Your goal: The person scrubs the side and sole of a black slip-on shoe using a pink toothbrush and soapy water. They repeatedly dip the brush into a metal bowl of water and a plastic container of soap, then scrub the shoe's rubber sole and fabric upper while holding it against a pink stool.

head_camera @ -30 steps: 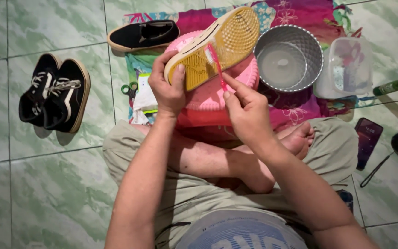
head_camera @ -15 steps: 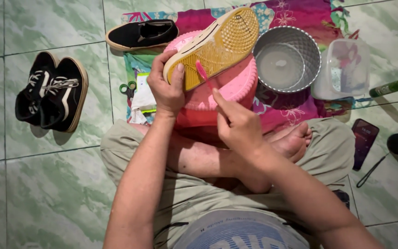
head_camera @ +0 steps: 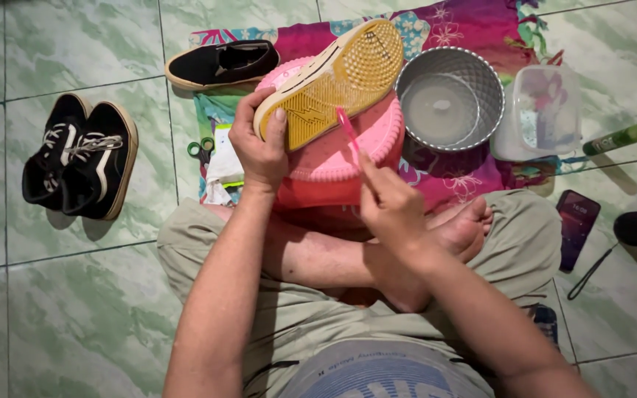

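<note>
My left hand (head_camera: 259, 144) grips the heel end of a shoe (head_camera: 333, 81) turned sole up, its tan rubber sole facing me. The shoe hangs over a pink plastic stool or tub (head_camera: 340, 158) in front of my crossed legs. My right hand (head_camera: 388, 206) holds a pink toothbrush (head_camera: 348, 133) whose head points up at the sole's near edge. A matching black slip-on shoe (head_camera: 223, 65) lies on the cloth behind my left hand.
A pair of black lace-up sneakers (head_camera: 79, 158) sits on the green tile floor at left. On the patterned cloth (head_camera: 473, 29) are a metal bowl of cloudy water (head_camera: 447, 99), a clear plastic container (head_camera: 540, 110), scissors (head_camera: 202, 149). A phone (head_camera: 576, 225) lies at right.
My right hand with the toothbrush has drawn back from the sole toward me. The shoe stays in my left hand, sole up.
</note>
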